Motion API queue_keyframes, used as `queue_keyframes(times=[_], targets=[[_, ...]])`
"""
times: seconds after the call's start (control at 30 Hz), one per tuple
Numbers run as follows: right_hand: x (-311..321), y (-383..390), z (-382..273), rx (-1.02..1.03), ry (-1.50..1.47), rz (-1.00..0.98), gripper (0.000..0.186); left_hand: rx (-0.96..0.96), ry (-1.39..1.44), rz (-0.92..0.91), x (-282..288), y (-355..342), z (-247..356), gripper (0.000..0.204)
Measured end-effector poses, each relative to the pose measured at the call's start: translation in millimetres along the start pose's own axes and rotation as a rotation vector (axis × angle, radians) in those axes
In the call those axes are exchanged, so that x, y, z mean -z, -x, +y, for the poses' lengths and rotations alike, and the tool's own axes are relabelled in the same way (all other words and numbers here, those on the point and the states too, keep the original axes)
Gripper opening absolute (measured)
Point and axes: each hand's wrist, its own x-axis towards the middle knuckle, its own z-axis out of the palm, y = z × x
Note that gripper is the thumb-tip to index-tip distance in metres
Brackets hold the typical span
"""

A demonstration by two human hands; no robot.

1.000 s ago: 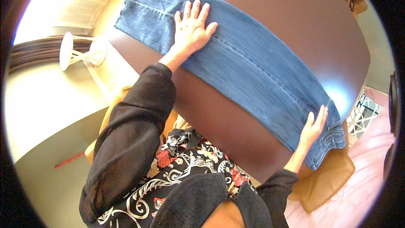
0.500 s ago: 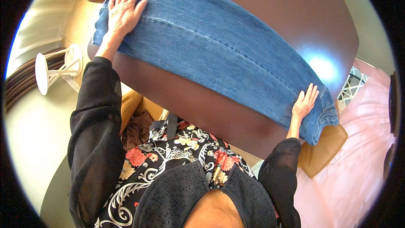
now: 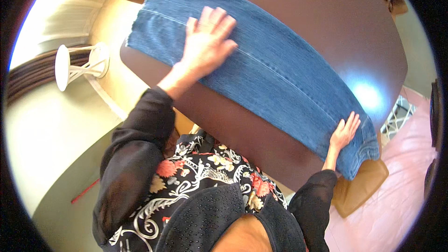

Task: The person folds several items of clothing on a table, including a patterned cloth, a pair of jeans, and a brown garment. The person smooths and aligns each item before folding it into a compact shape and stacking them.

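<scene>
The left hand (image 3: 209, 42), blurred, is palm down with its fingers loosely spread above the leg end of the blue jeans (image 3: 275, 72); it grips nothing, and whether it presses on the denim I cannot tell. The right hand (image 3: 344, 133) is flat near the waist end, fingers fanned and grasping nothing. The jeans, folded lengthwise, lie across the brown counter (image 3: 326, 14), hem to the upper left and waistband (image 3: 368, 151) to the lower right.

The likeliest trouble is a wrinkle: a sideways push by the left hand could bunch the cloth near the hem, where faint ripples show. If the right hand bears down too lightly, the whole length could slide along the smooth-looking top. Uneven pressure might also slip the upper layer off the lower one and skew the fold. Farther out, the waistband reaches the counter's edge beside a tan chair (image 3: 361, 184), so a pull that way could let its weight drag the end over. The loose black sleeve (image 3: 144, 140) might catch the near edge.
</scene>
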Motion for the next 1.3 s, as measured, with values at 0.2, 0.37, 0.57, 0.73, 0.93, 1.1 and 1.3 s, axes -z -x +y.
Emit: queue_keyframes(times=[0.2,0.37,0.57,0.73,0.93,1.1,1.3], targets=[[-0.5,7.9,-2.0,0.007,-0.032,-0.004,0.048,0.076,-0.099,0.114,-13.4,-1.7,-62.0,0.059],[2.5,8.9,-5.0,0.009,0.01,0.02,0.049,0.122,-0.196,0.265,-5.0,-25.3,-138.0,0.052],[19.6,-31.2,-36.5,-0.038,0.047,0.08,0.049,0.251,0.13,0.26,-36.0,-46.9,-226.5,0.057],[-10.0,-17.1,-31.7,-0.226,0.02,0.063,0.061,0.561,0.246,0.118,-45.9,-92.0,-267.7,0.072],[-21.1,-5.3,-34.8,-0.446,0.005,0.197,0.071,0.385,0.229,0.205,-60.5,-119.3,-306.3,0.061],[-18.5,-5.2,-35.1,-0.488,0.0,0.163,0.064,0.291,0.388,0.332,-74.4,-119.8,-319.3,0.047],[-17.5,-5.2,-34.1,-0.471,0.022,0.124,0.057,0.355,0.168,0.335,-71.5,-119.1,-302.8,0.043]])
